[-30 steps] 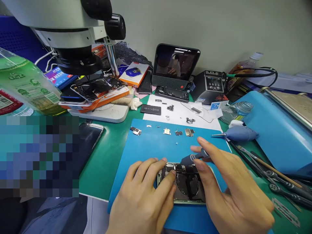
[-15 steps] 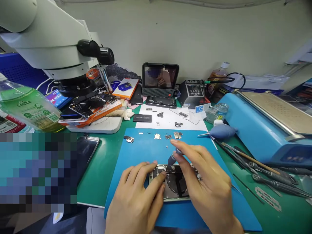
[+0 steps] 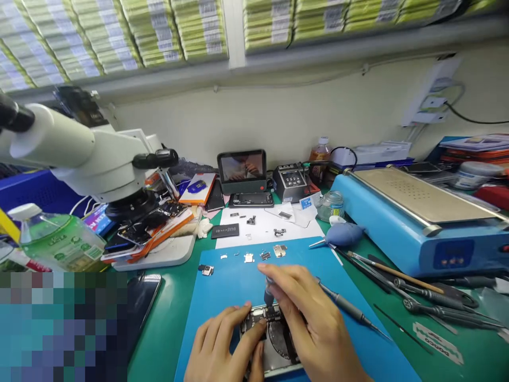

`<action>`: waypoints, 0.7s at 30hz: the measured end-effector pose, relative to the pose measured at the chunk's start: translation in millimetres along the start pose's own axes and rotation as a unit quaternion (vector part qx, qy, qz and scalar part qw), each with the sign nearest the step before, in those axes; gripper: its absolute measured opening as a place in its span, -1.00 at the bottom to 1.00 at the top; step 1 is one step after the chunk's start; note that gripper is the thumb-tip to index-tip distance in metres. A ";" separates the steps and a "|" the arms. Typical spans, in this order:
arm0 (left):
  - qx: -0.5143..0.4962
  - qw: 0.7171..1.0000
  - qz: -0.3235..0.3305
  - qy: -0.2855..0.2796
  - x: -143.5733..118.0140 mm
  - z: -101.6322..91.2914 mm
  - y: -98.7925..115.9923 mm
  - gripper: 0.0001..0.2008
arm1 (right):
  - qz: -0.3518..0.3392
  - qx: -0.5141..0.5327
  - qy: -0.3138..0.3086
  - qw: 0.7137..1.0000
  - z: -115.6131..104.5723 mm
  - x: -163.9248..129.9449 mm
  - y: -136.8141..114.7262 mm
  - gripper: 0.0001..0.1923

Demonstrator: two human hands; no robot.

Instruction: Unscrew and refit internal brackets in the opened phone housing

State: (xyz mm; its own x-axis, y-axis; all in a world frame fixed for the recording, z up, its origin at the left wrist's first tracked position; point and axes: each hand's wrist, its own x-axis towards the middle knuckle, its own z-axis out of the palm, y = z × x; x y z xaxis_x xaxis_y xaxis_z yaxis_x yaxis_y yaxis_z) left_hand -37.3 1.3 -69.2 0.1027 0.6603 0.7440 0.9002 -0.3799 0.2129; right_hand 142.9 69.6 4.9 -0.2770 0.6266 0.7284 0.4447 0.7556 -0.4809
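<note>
Blue and rubbery, the work mat (image 3: pixel 234 281) is carrying an opened phone (image 3: pixel 274 339), its lower edge running off the frame and much of its metal insides sitting hidden under both hands. The left hand (image 3: pixel 222 350) is pressing flat on the phone's left side, fingers spread and gripping nothing. The right hand (image 3: pixel 310 323) is pinching a dark screwdriver (image 3: pixel 269 293) upright, tip down on the phone's top edge; the tip itself is too small to make out. Small shiny parts (image 3: pixel 262 255) are lying loose near the mat's far edge, and a second slim screwdriver (image 3: pixel 350 310) is resting just right of the hand.
</note>
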 end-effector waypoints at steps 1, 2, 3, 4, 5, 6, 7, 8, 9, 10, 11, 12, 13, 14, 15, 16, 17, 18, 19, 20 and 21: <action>0.012 1.000 0.003 0.008 -0.5 1.9 -1.5 -0.65 | -0.002 0.000 0.005 1.000 0.2 -0.2 1.1 -0.55; 0.020 1.000 0.006 0.012 -0.8 3.0 -2.8 -0.65 | -0.002 0.000 0.009 1.000 0.4 -0.6 1.7 -0.56; 0.024 1.000 0.012 0.010 -1.1 3.2 -4.0 -0.65 | 0.000 0.000 0.012 1.000 0.5 -1.2 1.8 -0.57; 0.023 1.000 0.018 0.004 -1.5 2.6 -5.0 -0.65 | 0.007 0.000 0.010 1.000 0.6 -2.0 1.4 -0.56; 0.020 0.999 0.025 -0.006 -1.8 1.4 -6.0 -0.66 | 0.013 0.003 0.003 1.000 0.7 -3.1 0.7 -0.54; 0.016 0.999 0.032 -0.016 -2.0 -0.1 -6.9 -0.66 | 0.020 0.007 -0.005 1.000 0.8 -4.3 -0.3 -0.51; 0.012 0.999 0.038 -0.024 -2.2 -1.7 -7.8 -0.67 | 0.027 0.010 -0.013 1.000 0.9 -5.5 -1.3 -0.49; 0.011 0.999 0.042 -0.030 -2.2 -3.2 -8.6 -0.68 | 0.034 0.014 -0.016 0.999 0.9 -6.8 -2.0 -0.48; 0.011 0.998 0.045 -0.033 -2.0 -4.5 -9.2 -0.69 | 0.043 0.016 -0.016 0.999 0.8 -8.0 -2.5 -0.48; 0.013 0.998 0.048 -0.034 -1.8 -5.4 -9.8 -0.69 | 0.054 0.019 -0.013 0.998 0.5 -9.0 -2.5 -0.49; 0.014 0.998 0.050 -0.036 -1.4 -6.0 -10.2 -0.69 | 0.066 0.023 -0.008 0.998 0.1 -9.8 -2.2 -0.51; 0.015 0.998 0.053 -0.037 -1.0 -6.4 -10.4 -0.69 | 0.081 0.029 0.000 0.996 -0.4 -10.3 -1.4 -0.54; 0.016 0.998 0.055 -0.037 -0.6 -6.6 -10.4 -0.69 | 0.098 0.037 0.012 0.994 -0.9 -10.5 -0.3 -0.57; 0.017 0.998 0.058 -0.037 -0.3 -6.7 -10.3 -0.69 | 0.115 0.046 0.027 0.992 -1.3 -10.5 1.2 -0.61; 0.017 0.997 0.060 -0.037 0.1 -6.7 -9.9 -0.70 | 0.132 0.055 0.043 0.989 -1.5 -10.3 2.9 -0.65; 0.017 0.997 0.061 -0.037 0.3 -6.8 -9.4 -0.70 | 0.147 0.065 0.057 0.985 -1.4 -10.0 4.8 -0.68; 0.017 0.997 0.062 -0.037 0.4 -7.0 -8.8 -0.72 | 0.161 0.073 0.065 0.982 -1.0 -9.7 6.8 -0.70; 0.016 0.997 0.062 -0.038 0.5 -7.3 -7.9 -0.73 | 0.173 0.082 0.066 0.979 -0.3 -9.5 8.6 -0.70; 0.015 0.997 0.061 -0.039 0.5 -7.8 -7.0 -0.74 | 0.183 0.089 0.061 0.977 0.7 -9.5 10.2 -0.70; 0.014 0.997 0.059 -0.041 0.5 -8.5 -5.9 -0.75 | 0.193 0.096 0.054 0.975 1.8 -9.6 11.4 -0.70; 0.012 0.997 0.056 -0.044 0.4 -9.3 -4.8 -0.76 | 0.202 0.102 0.046 0.973 2.9 -10.0 12.2 -0.70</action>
State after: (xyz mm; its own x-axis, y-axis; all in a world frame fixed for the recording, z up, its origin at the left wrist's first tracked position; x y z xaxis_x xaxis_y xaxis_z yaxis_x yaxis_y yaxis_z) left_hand -45.6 -2.6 -64.1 0.2383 0.6696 0.7035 0.8912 -0.4386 0.1156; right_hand 148.6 73.1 -9.6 -0.0342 0.8678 0.4958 0.3203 0.4794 -0.8170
